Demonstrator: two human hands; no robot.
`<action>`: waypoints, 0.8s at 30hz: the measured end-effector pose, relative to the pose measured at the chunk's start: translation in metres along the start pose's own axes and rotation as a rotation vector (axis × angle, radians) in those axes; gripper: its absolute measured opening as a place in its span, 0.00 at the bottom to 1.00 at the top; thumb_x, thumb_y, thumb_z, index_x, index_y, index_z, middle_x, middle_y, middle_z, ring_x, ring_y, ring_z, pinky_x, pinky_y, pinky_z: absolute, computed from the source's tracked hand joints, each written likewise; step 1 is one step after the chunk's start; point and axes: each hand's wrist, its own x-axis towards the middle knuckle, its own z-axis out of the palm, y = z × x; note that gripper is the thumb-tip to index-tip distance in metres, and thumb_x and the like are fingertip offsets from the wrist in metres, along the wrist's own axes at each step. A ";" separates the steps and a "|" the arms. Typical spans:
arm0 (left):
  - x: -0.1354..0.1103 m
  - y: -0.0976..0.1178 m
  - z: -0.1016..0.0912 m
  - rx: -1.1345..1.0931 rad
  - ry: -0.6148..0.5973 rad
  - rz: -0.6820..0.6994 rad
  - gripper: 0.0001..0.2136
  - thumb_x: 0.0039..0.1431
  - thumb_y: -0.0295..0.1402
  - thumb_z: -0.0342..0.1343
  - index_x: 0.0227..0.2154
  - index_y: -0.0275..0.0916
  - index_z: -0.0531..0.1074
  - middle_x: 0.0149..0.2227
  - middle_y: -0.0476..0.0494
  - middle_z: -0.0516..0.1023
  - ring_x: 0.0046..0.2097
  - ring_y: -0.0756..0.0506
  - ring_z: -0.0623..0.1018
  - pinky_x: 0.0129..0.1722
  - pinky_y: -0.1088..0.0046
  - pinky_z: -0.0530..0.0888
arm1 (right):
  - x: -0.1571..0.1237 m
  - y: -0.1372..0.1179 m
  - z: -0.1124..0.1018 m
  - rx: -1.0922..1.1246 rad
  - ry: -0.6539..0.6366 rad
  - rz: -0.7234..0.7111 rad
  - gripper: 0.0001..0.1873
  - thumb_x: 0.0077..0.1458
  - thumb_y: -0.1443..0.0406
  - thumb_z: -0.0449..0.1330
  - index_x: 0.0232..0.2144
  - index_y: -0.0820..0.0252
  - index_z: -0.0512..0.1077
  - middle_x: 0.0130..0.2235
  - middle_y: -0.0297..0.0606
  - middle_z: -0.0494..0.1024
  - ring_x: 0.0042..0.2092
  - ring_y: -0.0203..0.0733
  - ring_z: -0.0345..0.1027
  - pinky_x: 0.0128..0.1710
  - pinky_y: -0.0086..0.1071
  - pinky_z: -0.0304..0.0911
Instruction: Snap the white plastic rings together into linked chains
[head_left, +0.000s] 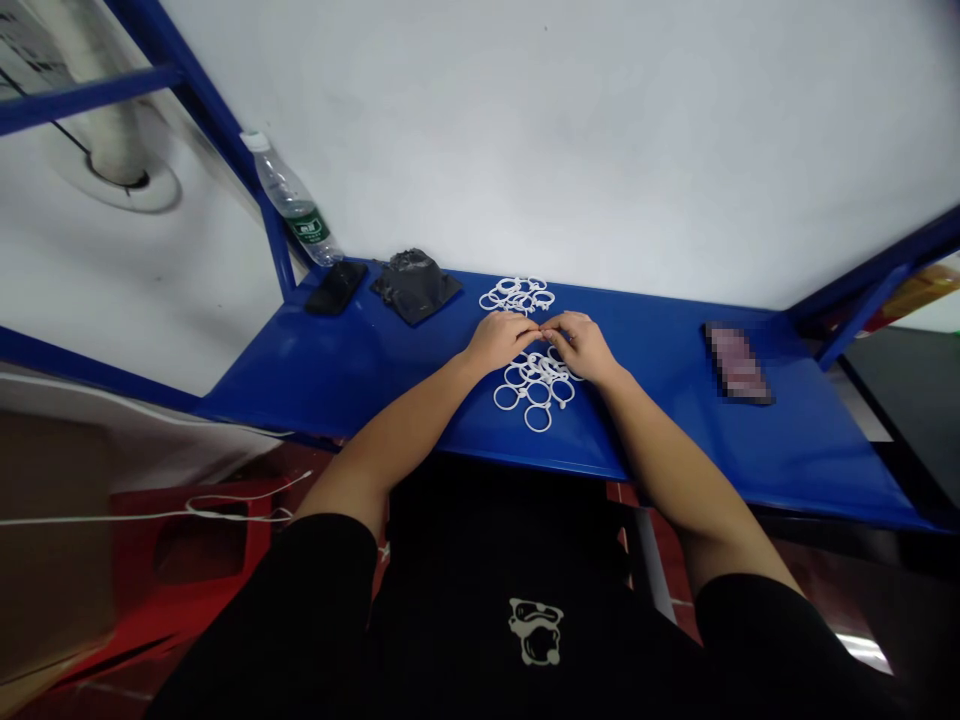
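Note:
My left hand [502, 338] and my right hand [583, 345] meet fingertip to fingertip above the blue shelf top. Both are closed in a pinch; whatever sits between the fingers is too small and covered to make out. Below them lies a loose pile of white plastic rings [538, 393], each with a small knob or clip, partly overlapping. Some rings of this pile reach under my right hand. Just beyond my hands, toward the wall, is a second cluster of white rings [517, 294], its near edge close to my left hand.
At the back left stand a water bottle [300, 215], a black phone-like slab [336, 287] and a crumpled dark plastic bag [416, 287]. A blurred-out phone [738, 362] lies on the right of the blue shelf [660, 390]. White wall behind; blue frame posts at both sides.

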 end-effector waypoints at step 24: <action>-0.001 -0.007 -0.004 -0.053 0.028 -0.078 0.23 0.77 0.24 0.58 0.70 0.42 0.71 0.53 0.40 0.87 0.55 0.41 0.86 0.60 0.62 0.80 | -0.001 0.010 0.008 -0.025 -0.006 0.138 0.26 0.76 0.50 0.56 0.63 0.57 0.80 0.46 0.48 0.89 0.48 0.58 0.80 0.53 0.50 0.74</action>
